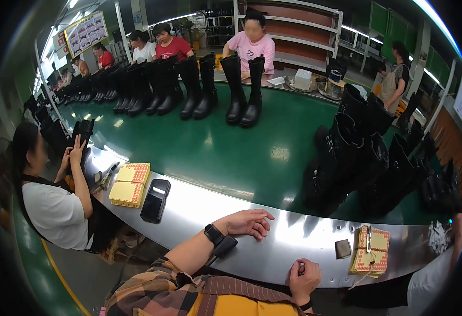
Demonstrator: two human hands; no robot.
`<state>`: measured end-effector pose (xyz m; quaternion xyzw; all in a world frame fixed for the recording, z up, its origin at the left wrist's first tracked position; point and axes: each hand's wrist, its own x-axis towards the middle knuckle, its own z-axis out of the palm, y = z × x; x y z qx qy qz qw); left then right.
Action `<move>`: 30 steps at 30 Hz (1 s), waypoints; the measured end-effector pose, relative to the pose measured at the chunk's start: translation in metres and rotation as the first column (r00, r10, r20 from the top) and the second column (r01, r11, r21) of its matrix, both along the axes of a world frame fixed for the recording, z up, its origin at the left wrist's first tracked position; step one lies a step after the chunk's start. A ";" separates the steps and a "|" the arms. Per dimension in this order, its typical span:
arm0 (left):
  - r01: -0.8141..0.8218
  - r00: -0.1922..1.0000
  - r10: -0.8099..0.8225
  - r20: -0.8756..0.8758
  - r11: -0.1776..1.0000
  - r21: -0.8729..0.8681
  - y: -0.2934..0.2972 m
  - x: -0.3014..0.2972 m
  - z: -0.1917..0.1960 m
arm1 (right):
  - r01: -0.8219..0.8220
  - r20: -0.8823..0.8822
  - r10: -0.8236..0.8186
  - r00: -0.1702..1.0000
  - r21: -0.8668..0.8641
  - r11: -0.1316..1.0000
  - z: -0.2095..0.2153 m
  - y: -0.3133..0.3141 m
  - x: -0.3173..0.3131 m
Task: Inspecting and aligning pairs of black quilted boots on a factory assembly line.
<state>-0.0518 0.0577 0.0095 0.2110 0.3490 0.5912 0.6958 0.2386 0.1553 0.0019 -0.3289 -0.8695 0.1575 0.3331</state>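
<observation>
My left hand (249, 223) rests over the metal ledge (194, 210), its fingers loosely bent and apart, holding nothing. A dark watch (213, 234) is strapped on that wrist. Close to the ledge's near edge, my right hand (305, 277) is curled closed. Whatever its fingers may hold is hidden. To its right lie a small dark square block (342, 249) and a stack of yellow cards with red dots (373, 245), with a metal clip and string on it. Left of my left hand are a black handheld device (156, 201) and another banded stack of yellow cards (128, 190).
A green conveyor belt (189, 145) runs beyond the ledge, carrying black boots (244, 95) in a long row. More buckled black boots (341, 158) crowd its right side. Co-workers stand across it; one at left holds a boot (81, 131). A white sleeve (426, 284) shows at right.
</observation>
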 end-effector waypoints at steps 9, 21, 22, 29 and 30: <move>-0.024 0.999 0.023 0.033 1.000 0.018 -0.002 0.002 -0.003 | -0.007 0.022 0.007 1.000 -0.009 1.000 0.000 0.000 0.002; -0.038 0.999 0.038 0.012 0.999 0.033 -0.002 0.000 -0.006 | -0.011 -0.019 0.012 1.000 0.035 0.999 0.003 0.000 0.002; -0.043 0.999 0.043 0.001 0.999 0.025 -0.002 0.000 -0.006 | -0.016 -0.037 0.018 0.999 0.037 0.999 0.004 0.000 0.002; -0.047 0.998 0.048 -0.043 0.999 0.025 0.002 0.002 -0.001 | 0.052 -0.056 -0.050 0.997 0.032 0.998 0.002 0.003 0.005; -0.053 0.997 0.055 -0.052 0.998 0.037 0.001 0.003 0.001 | 0.016 -0.054 -0.014 0.998 0.029 0.999 0.002 0.003 0.006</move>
